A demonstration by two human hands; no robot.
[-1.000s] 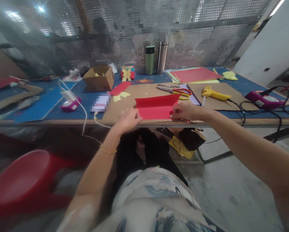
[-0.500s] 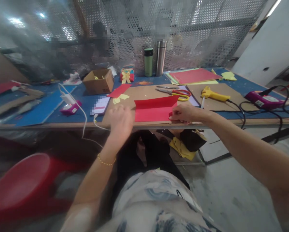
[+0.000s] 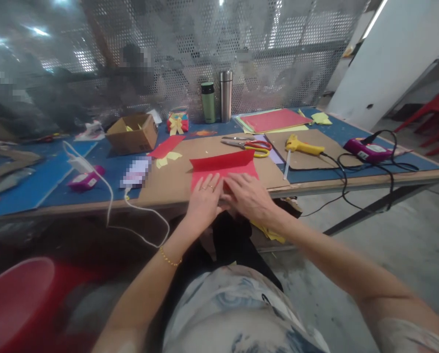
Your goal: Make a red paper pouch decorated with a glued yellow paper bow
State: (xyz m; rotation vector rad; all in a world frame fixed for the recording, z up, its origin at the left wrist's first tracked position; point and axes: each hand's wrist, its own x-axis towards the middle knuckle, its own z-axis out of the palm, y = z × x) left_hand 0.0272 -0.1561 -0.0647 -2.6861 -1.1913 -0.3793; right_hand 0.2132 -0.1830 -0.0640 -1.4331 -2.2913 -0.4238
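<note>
A sheet of red paper (image 3: 223,169) lies on brown cardboard at the table's front edge, its far edge folded up into a standing flap. My left hand (image 3: 204,198) rests on the near left part of the paper, fingers stretched out and a ring on one. Close beside it, my right hand (image 3: 249,196) lies on the near right part, its fingers also extended. The thumbs come together between the hands. Both hands cover the paper's near edge, so how it lies there is hidden.
Behind the paper are scissors (image 3: 247,143) with red and yellow handles. A yellow glue gun (image 3: 304,146) sits on cardboard (image 3: 315,159) to the right, its cord trailing. Left are a phone (image 3: 136,171), a white cable and a cardboard box (image 3: 133,135). Two flasks (image 3: 226,98) stand at the back.
My left hand has come down onto the paper's near edge. My right hand has left the near right corner and moved in beside the left. The view has shifted to the right.
</note>
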